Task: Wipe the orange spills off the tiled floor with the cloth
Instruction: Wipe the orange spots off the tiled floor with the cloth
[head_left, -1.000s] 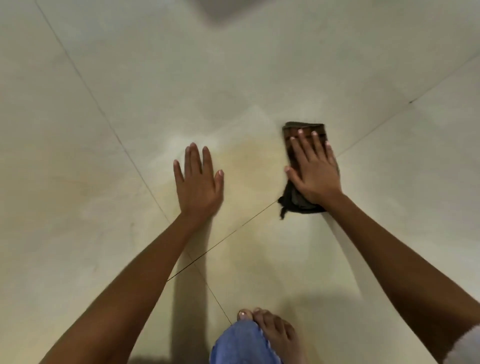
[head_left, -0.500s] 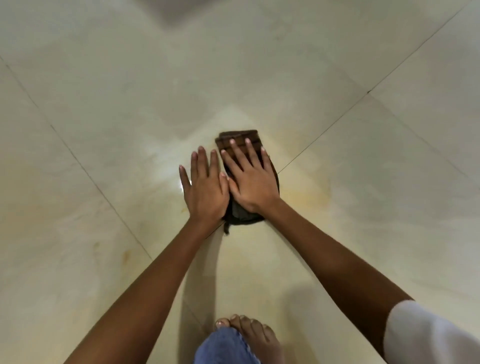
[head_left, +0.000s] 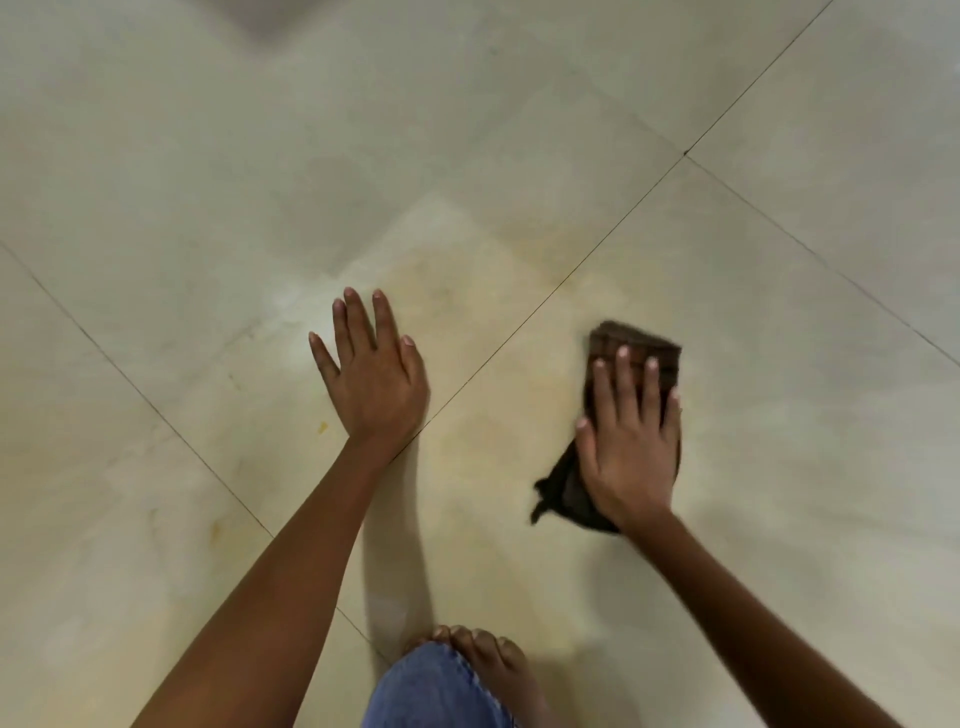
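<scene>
Nearest us, our bare foot (head_left: 488, 660) and denim knee (head_left: 436, 686) sit on the tiled floor (head_left: 779, 519). At near left, small orange spots (head_left: 322, 427) lie unwiped. Our left hand (head_left: 371, 371) rests flat on the tile, fingers straight and spread, holding nothing. Well apart to its right, our right hand (head_left: 631, 441) presses straight fingers down on the dark cloth (head_left: 634, 345), flat on the floor. We judge ourselves mid-wipe; next the cloth should sweep left across the pale orange film (head_left: 519, 374) between the hands, then reach the spots.
</scene>
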